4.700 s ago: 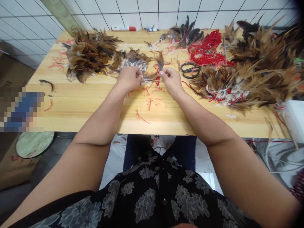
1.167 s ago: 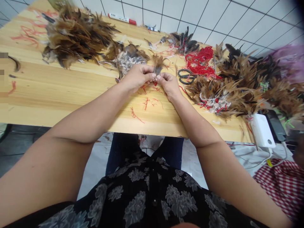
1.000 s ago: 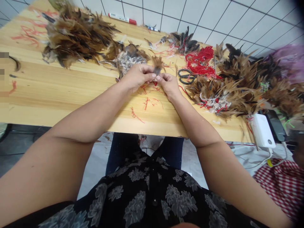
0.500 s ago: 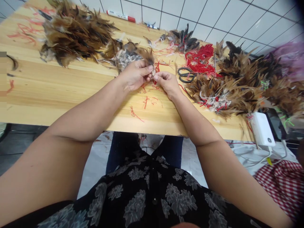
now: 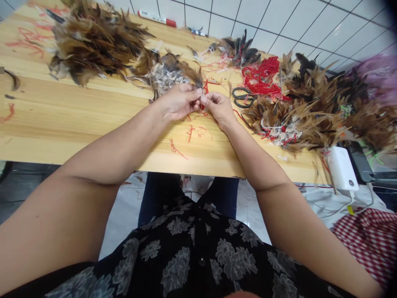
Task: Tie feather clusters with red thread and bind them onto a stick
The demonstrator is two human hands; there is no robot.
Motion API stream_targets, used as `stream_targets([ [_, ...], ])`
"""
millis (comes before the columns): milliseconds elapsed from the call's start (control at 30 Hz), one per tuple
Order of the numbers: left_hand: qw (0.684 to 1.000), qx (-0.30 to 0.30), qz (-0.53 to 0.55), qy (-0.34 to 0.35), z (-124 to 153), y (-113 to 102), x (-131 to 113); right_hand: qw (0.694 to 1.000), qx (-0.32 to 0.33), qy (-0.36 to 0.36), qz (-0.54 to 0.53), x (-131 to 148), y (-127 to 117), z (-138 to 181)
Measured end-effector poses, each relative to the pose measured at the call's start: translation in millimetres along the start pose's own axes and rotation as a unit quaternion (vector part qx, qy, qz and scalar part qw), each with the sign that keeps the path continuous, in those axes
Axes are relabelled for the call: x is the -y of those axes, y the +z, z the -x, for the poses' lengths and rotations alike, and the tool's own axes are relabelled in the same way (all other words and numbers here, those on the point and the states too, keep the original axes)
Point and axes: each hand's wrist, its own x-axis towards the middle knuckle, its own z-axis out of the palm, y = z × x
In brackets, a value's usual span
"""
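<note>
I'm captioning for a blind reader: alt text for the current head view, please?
Left hand holds a small feather tuft over a wooden table, right hand pinching at its base. Scissors, red string and brown feather heaps lie around.

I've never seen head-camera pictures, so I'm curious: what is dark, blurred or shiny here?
In the head view, the top-right corner is black; the pinkish-purple thing at right looks smeared; a glint shows on the tiled wall; the feather tuft at the left hand is soft-edged, hard to separate from the feather pile.

Bright, even light; faint glare on tiles (image 5: 279,25); dark upper-right corner.
</note>
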Motion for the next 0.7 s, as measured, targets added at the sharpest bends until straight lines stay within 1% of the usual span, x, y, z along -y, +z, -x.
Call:
stream_targets([
  [133,1.000,0.006,-0.010,0.018,-4,-5,2,1.000,0.001,-0.006,0.001,0,0,0],
  [267,0.998,-0.005,-0.033,0.058,-10,-12,5,1.000,0.011,-0.012,-0.021,3,-4,0],
  [433,0.982,-0.017,-0.140,0.123,-16,-21,13,0.999,0.033,-0.006,-0.042,4,-7,-1],
  [567,0.965,0.014,-0.185,0.186,-13,-20,13,0.998,0.036,-0.006,-0.042,-1,-7,-3],
  [633,0.964,0.036,-0.184,0.189,-11,-18,11,0.999,0.036,-0.010,-0.038,-3,-8,-4],
  [700,0.967,0.048,-0.182,0.175,-10,-17,9,0.999,0.037,-0.012,-0.029,-5,-9,-5],
])
